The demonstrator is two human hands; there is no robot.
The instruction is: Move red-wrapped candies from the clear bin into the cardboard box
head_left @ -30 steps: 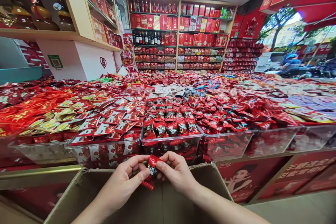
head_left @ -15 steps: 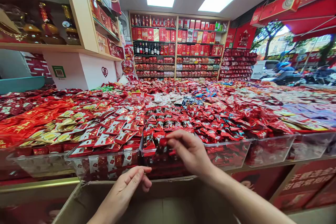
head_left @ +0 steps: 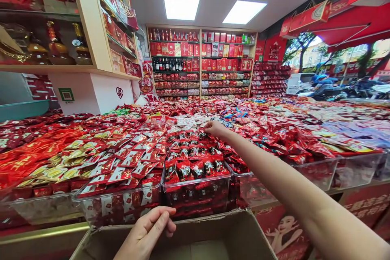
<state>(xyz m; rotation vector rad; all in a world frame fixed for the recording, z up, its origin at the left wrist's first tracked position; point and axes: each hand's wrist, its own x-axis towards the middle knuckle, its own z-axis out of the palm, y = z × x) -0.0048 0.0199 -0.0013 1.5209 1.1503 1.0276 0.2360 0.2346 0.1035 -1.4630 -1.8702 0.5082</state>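
My right hand (head_left: pixel 214 128) reaches far forward to the back end of a clear plastic bin (head_left: pixel 195 187) filled with rows of red-and-black candy packets (head_left: pixel 195 158). Its fingers are pinched together at the rearmost packets, and what they hold is too small to make out. My left hand (head_left: pixel 151 229) hovers low over the rim of an open cardboard box (head_left: pixel 231 231). Its fingers are loosely stretched with nothing in them.
More clear bins of red, gold and white wrapped sweets (head_left: pixel 100 158) cover the whole counter to both sides. Shelves of red boxes and bottles (head_left: pixel 201 61) line the back wall. A shelf unit (head_left: pixel 88 28) stands at the left. The shopfront at the right opens onto a street.
Both hands held a red-and-black packet over the box. My right hand then carried it up and forward to the back of the bin, and my left hand let go and stayed by the box.
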